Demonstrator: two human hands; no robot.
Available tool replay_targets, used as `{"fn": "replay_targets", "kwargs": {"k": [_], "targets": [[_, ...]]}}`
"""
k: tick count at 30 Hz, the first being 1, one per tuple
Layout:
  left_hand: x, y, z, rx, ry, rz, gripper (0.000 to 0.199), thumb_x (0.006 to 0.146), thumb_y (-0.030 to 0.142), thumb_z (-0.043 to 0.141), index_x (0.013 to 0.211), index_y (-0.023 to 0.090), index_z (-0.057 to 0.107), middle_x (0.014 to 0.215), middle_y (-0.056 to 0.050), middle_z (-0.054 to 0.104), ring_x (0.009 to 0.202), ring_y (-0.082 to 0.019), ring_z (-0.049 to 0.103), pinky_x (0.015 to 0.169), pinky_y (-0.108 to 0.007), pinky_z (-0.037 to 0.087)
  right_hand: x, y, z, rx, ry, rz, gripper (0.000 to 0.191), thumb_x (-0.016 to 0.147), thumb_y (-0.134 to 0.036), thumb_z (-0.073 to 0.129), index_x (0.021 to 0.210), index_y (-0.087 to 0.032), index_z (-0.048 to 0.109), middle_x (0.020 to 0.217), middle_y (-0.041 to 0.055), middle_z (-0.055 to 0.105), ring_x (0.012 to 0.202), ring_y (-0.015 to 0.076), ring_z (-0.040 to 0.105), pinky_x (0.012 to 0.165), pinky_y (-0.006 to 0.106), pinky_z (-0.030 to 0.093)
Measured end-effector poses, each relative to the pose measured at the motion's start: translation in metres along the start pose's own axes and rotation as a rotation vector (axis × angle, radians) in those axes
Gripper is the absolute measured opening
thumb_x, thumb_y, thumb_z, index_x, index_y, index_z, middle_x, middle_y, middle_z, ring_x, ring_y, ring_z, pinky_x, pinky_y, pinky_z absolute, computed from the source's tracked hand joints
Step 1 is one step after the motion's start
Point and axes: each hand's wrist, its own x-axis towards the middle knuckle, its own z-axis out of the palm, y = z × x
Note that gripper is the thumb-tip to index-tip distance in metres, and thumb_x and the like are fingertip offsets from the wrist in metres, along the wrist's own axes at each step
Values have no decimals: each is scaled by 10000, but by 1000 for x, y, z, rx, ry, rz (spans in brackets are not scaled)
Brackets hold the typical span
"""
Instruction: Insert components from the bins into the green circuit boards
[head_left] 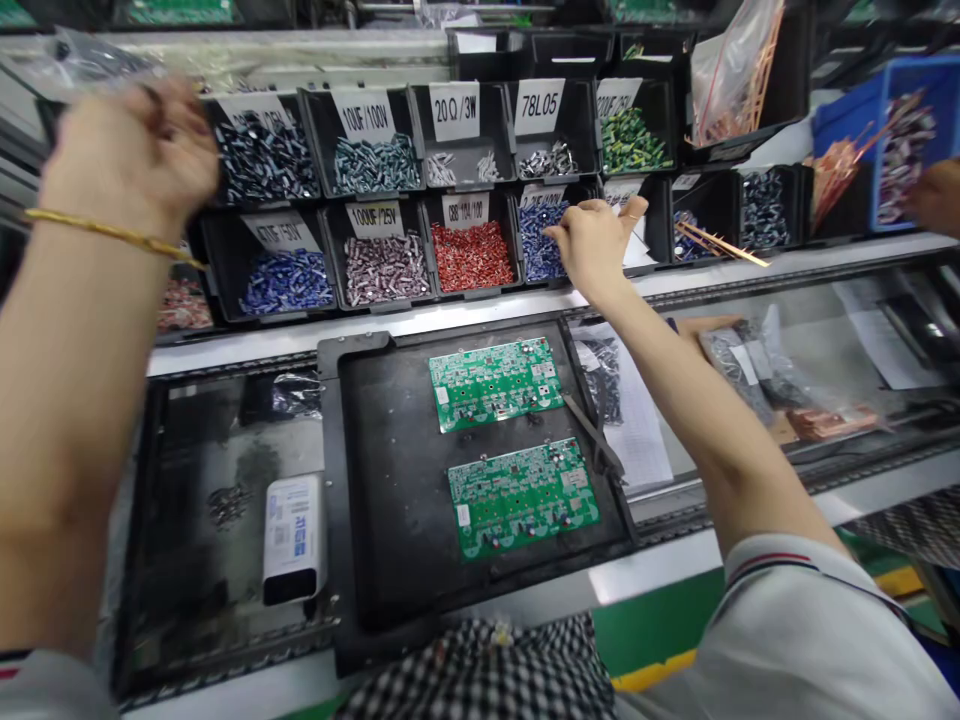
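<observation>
My left hand [150, 145] is raised at the upper left, beside a bin of dark capacitors [266, 160]. Its fingers are curled and somewhat blurred; whatever they hold cannot be made out. At the edge of a bin of blue capacitors [541, 240], my right hand [598, 245] has thumb and fingers drawn together, their contents hidden. Below, two green circuit boards, one farther [495, 380] and one nearer [525, 500], lie on a black tray [397, 500]. Small components stand on both boards. Tweezers [594, 435] rest along the tray's right side.
Labelled bins stand in two rows behind the tray, including red capacitors [472, 255] and green ones [634, 140]. A white box [294, 535] sits left of the tray. Bagged parts [739, 370] lie to the right. Another person's hand [936, 197] is near a blue bin [855, 100].
</observation>
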Motion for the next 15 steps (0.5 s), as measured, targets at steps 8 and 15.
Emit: {"fn": "replay_targets", "kwargs": {"k": [8,15], "targets": [[-140,-140,98,-416,-331,-502,214,947,131,365,957,87,575,630,-6,578,553,-45,537,540,-107,475,-75,-76,-76,406,-20,-261,327,897,-467,412,889,-235,642,1043,63,623,1020,254,486,819,418,256],[-168,-182,129,-397,-395,-512,197,930,115,393,893,67,581,628,-10,582,575,-56,570,622,-137,500,-106,-65,-88,485,-76,-212,211,861,-340,497,856,-217,669,938,21,665,907,204,572,847,399,255]]}}
